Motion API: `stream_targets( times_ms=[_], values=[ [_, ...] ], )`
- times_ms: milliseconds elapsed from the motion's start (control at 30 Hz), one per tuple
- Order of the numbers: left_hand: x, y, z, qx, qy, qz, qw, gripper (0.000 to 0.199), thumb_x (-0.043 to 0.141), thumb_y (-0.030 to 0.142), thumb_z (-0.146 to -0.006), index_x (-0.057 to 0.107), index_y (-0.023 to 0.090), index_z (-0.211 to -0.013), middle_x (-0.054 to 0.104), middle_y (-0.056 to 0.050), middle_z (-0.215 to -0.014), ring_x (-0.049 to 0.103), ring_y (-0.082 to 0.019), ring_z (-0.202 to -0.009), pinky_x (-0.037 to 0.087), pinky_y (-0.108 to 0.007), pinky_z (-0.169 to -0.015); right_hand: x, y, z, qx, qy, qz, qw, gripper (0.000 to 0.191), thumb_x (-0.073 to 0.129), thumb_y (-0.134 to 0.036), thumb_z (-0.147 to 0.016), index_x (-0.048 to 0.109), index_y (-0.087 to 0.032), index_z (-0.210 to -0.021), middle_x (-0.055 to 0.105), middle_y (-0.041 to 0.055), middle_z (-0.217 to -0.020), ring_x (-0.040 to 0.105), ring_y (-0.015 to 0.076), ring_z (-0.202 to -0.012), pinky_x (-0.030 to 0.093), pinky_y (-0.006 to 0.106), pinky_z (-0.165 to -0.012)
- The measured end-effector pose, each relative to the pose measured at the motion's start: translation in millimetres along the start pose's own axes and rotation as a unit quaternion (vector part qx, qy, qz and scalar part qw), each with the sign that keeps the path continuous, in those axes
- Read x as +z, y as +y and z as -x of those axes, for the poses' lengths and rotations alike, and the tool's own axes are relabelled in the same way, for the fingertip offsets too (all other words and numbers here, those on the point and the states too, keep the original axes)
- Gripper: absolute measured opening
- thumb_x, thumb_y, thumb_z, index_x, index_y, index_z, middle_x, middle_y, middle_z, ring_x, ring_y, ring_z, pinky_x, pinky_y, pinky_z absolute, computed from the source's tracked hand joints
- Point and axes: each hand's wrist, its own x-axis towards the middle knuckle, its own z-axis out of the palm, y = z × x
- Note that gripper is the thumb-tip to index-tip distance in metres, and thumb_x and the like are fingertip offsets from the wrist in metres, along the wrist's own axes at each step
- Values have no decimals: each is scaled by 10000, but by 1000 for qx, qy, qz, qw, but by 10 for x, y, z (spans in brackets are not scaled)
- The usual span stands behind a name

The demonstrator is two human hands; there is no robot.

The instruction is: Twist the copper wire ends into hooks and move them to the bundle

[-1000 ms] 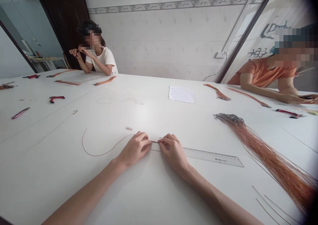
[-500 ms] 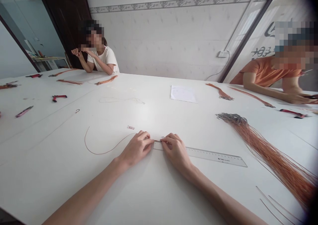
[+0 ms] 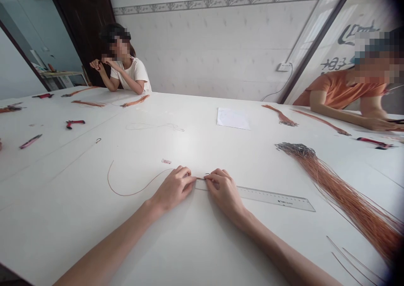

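Note:
My left hand (image 3: 177,188) is closed in a pinch on a thin reddish-brown fishing line (image 3: 139,193), whose loose end curves away to the left on the table. In my right hand (image 3: 222,192), thumb and forefinger pinch a small dark fish hook (image 3: 207,174); only its bend shows above the fingertips. A short stretch of line spans the gap between both hands, along the upper edge at the left end of a clear ruler (image 3: 280,201). My right hand covers part of that ruler. Beyond my left hand lies a small printed tag (image 3: 166,161).
A large bundle of hooked lines (image 3: 341,197) lies at right, with loose strands (image 3: 356,258) below it. Farther off are a white paper (image 3: 233,118), red-handled pliers (image 3: 75,124), a single hooked line (image 3: 78,159) and smaller bundles. Two people (image 3: 131,73) sit across the table.

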Motion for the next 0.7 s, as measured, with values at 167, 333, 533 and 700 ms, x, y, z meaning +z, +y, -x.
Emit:
stream_targets(
  times_ms=[167, 333, 533, 700],
  values=[
    [-4, 2, 1, 3, 6, 4, 1000, 222, 434, 138, -893, 644, 203, -919, 544, -45, -884, 495, -169, -853, 456, -317, -748, 4, 16, -4, -18, 11, 0, 1000, 233, 462, -153, -833, 693, -187, -834, 625, 59, -820, 529, 198, -818, 452, 349, -738],
    [7, -4, 5, 2, 4, 11, 1000, 221, 430, 133, -890, 636, 203, -931, 546, -45, -892, 493, -171, -858, 462, -317, -747, 1, 17, -6, -15, 15, 1, 1000, 230, 461, -170, -839, 692, -179, -838, 628, 63, -804, 533, 199, -816, 459, 349, -737],
    [18, -17, 11, 6, 13, 20, 1000, 219, 428, 123, -884, 620, 206, -945, 556, -45, -913, 498, -176, -879, 479, -323, -743, 6, 25, 9, -23, 43, -14, 999, 221, 466, -160, -811, 685, -188, -815, 634, 61, -785, 539, 199, -793, 466, 342, -706],
    [20, -13, 19, 3, 22, 35, 999, 209, 467, 112, -867, 591, 207, -1006, 565, -40, -957, 506, -178, -938, 497, -321, -766, -1, 9, 20, -47, 68, -27, 996, 217, 463, -163, -810, 678, -192, -799, 637, 53, -763, 547, 194, -781, 473, 338, -697]
  ],
)
